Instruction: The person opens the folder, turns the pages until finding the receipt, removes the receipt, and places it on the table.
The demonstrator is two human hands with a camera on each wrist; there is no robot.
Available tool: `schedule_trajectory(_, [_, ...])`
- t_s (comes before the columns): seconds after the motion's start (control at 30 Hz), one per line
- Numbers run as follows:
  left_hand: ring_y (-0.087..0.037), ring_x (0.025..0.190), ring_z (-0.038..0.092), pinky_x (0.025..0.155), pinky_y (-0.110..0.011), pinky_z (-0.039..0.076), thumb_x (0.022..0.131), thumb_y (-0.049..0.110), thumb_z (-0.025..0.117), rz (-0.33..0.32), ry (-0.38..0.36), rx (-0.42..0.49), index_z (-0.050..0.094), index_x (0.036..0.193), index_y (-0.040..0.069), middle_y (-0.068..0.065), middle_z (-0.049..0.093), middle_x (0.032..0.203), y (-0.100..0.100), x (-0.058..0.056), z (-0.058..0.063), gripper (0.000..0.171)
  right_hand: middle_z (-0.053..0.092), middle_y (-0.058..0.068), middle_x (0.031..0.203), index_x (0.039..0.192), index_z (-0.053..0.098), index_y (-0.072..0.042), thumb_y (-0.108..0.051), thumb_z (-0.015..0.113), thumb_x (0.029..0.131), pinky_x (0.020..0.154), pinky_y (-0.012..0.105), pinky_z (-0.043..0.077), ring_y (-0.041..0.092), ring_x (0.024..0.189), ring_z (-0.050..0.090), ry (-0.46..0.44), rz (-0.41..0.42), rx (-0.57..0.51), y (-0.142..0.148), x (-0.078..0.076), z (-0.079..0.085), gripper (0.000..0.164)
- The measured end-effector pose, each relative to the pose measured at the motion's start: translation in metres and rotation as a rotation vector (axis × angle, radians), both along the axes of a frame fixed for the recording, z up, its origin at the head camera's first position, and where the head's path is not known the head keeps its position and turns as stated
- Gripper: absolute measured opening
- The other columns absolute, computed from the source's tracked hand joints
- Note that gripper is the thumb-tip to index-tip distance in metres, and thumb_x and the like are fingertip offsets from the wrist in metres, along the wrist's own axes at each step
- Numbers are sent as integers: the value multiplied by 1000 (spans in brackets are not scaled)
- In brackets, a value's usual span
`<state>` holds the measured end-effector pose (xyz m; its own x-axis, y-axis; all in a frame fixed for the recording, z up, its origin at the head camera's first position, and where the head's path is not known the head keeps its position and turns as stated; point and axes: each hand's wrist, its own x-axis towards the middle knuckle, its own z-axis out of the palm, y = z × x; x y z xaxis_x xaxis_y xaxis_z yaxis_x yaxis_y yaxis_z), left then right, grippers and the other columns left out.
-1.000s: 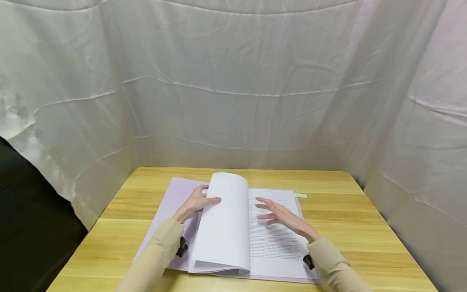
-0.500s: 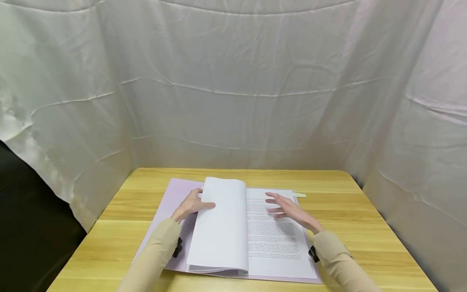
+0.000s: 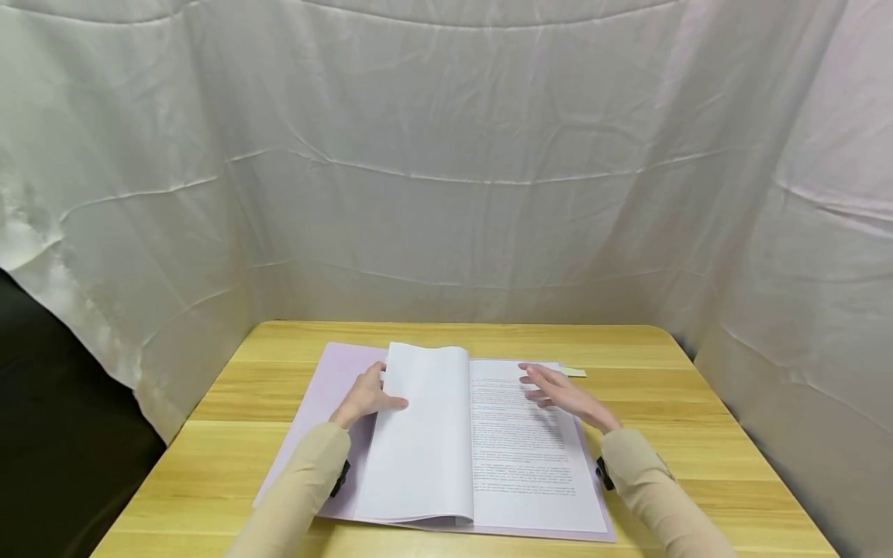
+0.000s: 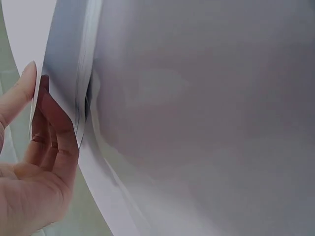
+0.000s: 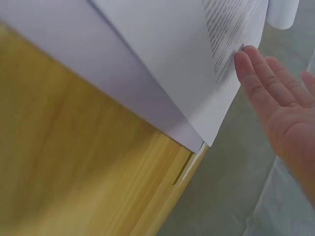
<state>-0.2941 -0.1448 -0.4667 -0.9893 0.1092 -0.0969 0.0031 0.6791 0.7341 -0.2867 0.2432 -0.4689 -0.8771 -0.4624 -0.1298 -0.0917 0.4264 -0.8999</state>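
A pale purple folder (image 3: 342, 364) lies spread out with white sheets in it. My left hand (image 3: 363, 397) pinches the left edge of the turned sheets (image 3: 427, 438). In the left wrist view, its thumb (image 4: 23, 93) is on one face of the paper and its fingers are behind. The turned sheets bow at the fold and show a blank side. Above the printed page (image 3: 519, 465) on the right, my right hand (image 3: 563, 394) has its fingers extended and holds nothing. Whether its fingertips touch the page is unclear.
A pale yellow-green tab (image 3: 575, 373) sticks out past the folder's upper right edge. The wooden table (image 3: 698, 465) runs beneath the folder. Grey-white curtains (image 3: 446, 217) enclose the back and sides. Something black (image 3: 63, 434) stands at the left.
My left hand has moved slightly left and down with the turned sheets, which lie flatter now. The right hand has drawn right, toward the outer edge of the printed page.
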Motion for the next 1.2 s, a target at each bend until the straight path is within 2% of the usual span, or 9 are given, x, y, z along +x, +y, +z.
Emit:
schedule_trajectory(0.2, [-42,115,64,98,-53,54,73,12,89,5,20,-27,44,139,-8,-32,64,124,1,0,-6,82,36,36,154,157,24,2,-36,30,111,114,62,40,52,139,44,54,-3,57,4,-5,-3,60])
schedule_trajectory(0.33, [-44,115,63,99,-54,53,73,11,89,4,31,-38,44,139,-8,-33,64,123,1,1,-9,83,39,32,154,155,31,1,-37,36,110,118,63,33,50,142,40,85,-53,105,6,-8,-4,59])
schedule_trajectory(0.5, [-36,99,64,88,-51,55,72,11,90,3,42,-53,43,139,-7,-26,66,111,0,3,-11,84,41,29,155,151,40,1,-38,43,108,118,63,33,50,144,37,136,-113,181,9,-16,-7,58])
schedule_trajectory(0.63, [-32,91,61,78,-46,55,71,12,90,7,48,-73,43,140,-6,-22,64,105,0,4,-13,86,45,32,151,150,39,4,-34,46,107,117,62,36,50,140,43,165,-115,196,12,-22,-12,58])
schedule_trajectory(0.77, [-30,88,60,73,-44,54,71,15,91,17,55,-104,42,141,-4,-19,64,101,1,4,-16,88,50,34,145,148,39,8,-23,51,105,113,64,39,53,135,47,206,-107,214,16,-25,-14,54])
schedule_trajectory(1.0, [-27,80,59,66,-39,52,70,15,92,19,77,-145,37,147,-2,-15,63,87,3,3,-20,96,45,38,146,146,40,12,-9,58,98,113,67,37,57,136,43,266,-132,264,22,-30,-19,55])
schedule_trajectory(1.07, [-30,83,62,68,-42,54,70,15,92,19,88,-153,35,148,-2,-19,66,93,4,3,-21,98,44,38,147,146,41,11,-8,60,97,113,68,36,57,136,42,279,-151,285,22,-31,-20,56])
schedule_trajectory(1.2, [-41,105,62,89,-51,55,69,15,93,2,145,-180,39,146,-4,-28,64,118,5,3,-23,96,43,38,147,145,42,11,-8,62,95,113,67,36,57,137,41,286,-190,306,23,-35,-20,57])
